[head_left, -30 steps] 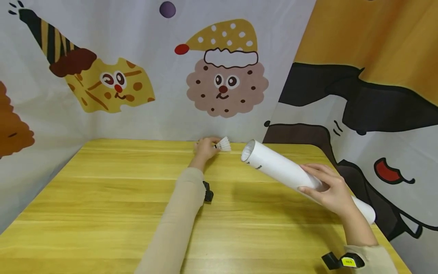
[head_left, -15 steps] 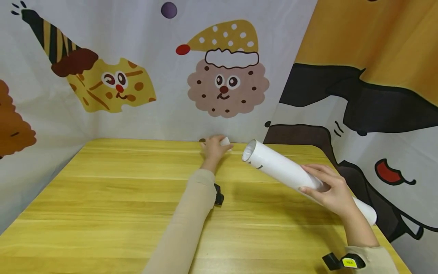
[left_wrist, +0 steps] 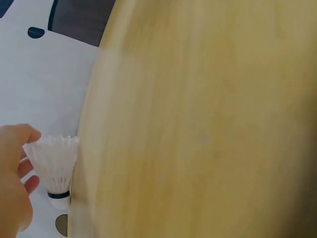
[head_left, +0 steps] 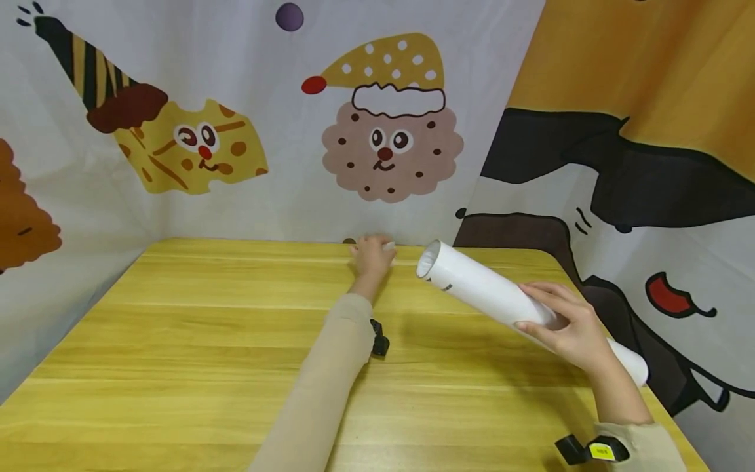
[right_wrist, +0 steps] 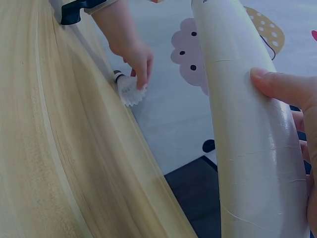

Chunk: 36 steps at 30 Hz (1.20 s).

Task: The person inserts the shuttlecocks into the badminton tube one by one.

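Observation:
At the far edge of the table, my left hand [head_left: 373, 255] pinches a white shuttlecock [left_wrist: 53, 161] by its feathered skirt. In the left wrist view the thumb is at the skirt's rim, with other fingers partly behind it, and the black-banded cork points down in that picture. From the head, the hand covers most of the shuttlecock. My right hand [head_left: 566, 324] grips a long white tube [head_left: 480, 282] around its middle, thumb on the near side. The tube tilts above the table's right side, its open end facing left toward the left hand.
The wooden table [head_left: 194, 341] ends at a hanging cloth [head_left: 236, 210] printed with cartoon figures. This cloth runs along the back and both sides. Each wrist carries a black camera mount, such as the right mount [head_left: 607, 449].
My left hand has shifted slightly right and moved its hold from the shuttlecock's cork end to the skirt, now mostly covering it from the head. The right hand and tube stay put.

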{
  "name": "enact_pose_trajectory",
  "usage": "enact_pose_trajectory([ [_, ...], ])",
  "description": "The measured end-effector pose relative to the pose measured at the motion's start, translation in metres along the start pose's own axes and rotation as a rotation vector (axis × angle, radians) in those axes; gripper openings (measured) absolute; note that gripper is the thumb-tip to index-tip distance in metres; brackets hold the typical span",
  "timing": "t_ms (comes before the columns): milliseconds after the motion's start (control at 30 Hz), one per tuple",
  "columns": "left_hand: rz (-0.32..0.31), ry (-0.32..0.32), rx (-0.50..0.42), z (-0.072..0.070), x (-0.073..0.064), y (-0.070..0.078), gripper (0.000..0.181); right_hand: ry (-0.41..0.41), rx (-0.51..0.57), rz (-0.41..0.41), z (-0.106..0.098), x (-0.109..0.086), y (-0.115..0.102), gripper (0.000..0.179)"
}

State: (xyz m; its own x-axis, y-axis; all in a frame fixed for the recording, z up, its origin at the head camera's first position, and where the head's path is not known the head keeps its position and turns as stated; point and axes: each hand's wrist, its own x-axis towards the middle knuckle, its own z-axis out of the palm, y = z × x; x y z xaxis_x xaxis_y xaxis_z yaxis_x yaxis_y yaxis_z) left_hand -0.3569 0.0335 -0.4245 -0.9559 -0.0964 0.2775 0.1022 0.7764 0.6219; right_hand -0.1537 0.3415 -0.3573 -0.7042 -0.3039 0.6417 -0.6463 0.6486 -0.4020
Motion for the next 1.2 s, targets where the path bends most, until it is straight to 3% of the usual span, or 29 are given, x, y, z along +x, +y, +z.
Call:
enact_pose_trajectory([
  [200,0.060,0.068,0.032,-0.007,-0.001,-0.004,0.013,-0.001,0.017,-0.013,0.004,0.000,0.000,0.071],
  [467,0.121,0.157,0.036,-0.014,-0.003,-0.009,0.010,-0.019,0.035,0.016,0.002,-0.003,0.003,0.069],
  [733,0.126,0.258,-0.074,-0.024,-0.002,-0.022,0.010,-0.022,0.027,0.015,0.002,-0.002,0.001,0.069],
  [1200,0.083,0.276,-0.300,-0.041,-0.008,-0.032,0.011,-0.029,0.035,0.001,0.004,-0.002,0.004,0.068],
])
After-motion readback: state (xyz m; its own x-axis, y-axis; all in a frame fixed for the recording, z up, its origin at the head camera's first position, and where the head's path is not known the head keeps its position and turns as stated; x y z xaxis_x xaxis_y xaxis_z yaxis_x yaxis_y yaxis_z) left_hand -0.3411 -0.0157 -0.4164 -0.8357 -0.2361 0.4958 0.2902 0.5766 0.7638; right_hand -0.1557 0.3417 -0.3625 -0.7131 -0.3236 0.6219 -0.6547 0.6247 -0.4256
